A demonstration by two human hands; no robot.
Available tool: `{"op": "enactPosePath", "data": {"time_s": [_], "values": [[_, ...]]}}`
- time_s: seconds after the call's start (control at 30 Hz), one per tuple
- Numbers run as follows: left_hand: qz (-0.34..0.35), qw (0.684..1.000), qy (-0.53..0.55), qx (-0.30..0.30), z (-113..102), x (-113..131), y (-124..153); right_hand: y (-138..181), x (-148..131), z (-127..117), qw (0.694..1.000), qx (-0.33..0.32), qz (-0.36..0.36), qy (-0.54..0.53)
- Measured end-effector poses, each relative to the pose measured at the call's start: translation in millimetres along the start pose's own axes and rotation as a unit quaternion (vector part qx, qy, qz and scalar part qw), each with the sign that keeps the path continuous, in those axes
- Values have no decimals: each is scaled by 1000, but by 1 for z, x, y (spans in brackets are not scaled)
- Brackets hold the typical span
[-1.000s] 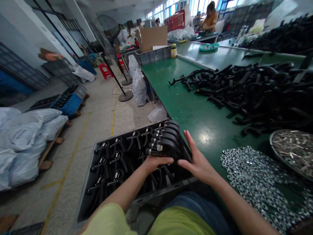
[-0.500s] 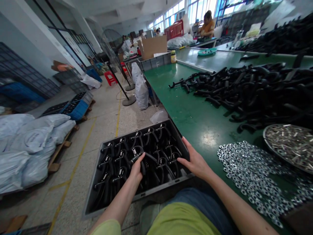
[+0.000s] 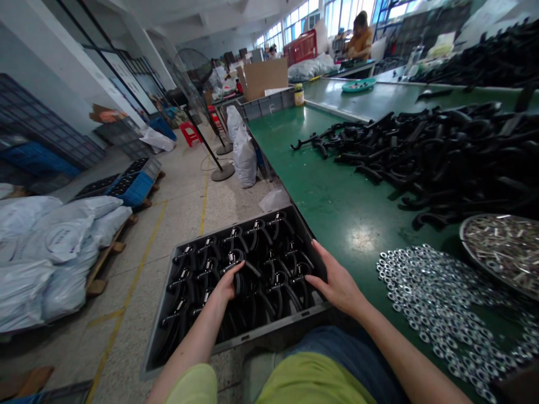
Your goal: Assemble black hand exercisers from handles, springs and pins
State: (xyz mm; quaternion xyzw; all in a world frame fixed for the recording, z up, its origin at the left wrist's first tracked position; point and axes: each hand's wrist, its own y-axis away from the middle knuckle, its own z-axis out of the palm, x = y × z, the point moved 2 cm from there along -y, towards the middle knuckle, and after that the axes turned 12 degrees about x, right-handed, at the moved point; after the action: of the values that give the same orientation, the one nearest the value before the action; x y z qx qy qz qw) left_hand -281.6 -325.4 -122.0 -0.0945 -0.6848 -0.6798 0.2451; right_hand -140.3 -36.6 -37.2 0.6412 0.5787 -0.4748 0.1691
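Observation:
A grey plastic crate [image 3: 165, 335] stands on the floor beside my knees, filled with rows of black curved handles with metal ends [image 3: 256, 264]. My left hand [image 3: 225, 287] reaches into the crate's middle, fingers closed around one black handle. My right hand [image 3: 337, 280] rests on the crate's right rim next to the green table, fingers together and laid flat on the edge, holding nothing.
The green table [image 3: 332, 202] carries a big heap of black handles [image 3: 442, 151], a spread of shiny washers [image 3: 429, 297] and a round tray of metal pins [image 3: 501, 247]. White sacks [image 3: 50, 247], a fan stand [image 3: 221, 168] and blue crates [image 3: 126, 182] occupy the floor. A person works at the far table.
A second ago both hands held a stack of black handles over the crate's right side. The stack now lies in the crate; the left hand moved to its middle, the right to the rim.

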Motion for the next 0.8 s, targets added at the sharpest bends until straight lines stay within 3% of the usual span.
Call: {"op": "enactPosePath", "data": {"time_s": [0.4,0.8], "values": [[-20,998,-50,-32,-4,21,-9,2,0,2,1000,-9,-11,24],[43,994,-91,-42,0,18,-12,7,5,6,997,7,-62,42]]}}
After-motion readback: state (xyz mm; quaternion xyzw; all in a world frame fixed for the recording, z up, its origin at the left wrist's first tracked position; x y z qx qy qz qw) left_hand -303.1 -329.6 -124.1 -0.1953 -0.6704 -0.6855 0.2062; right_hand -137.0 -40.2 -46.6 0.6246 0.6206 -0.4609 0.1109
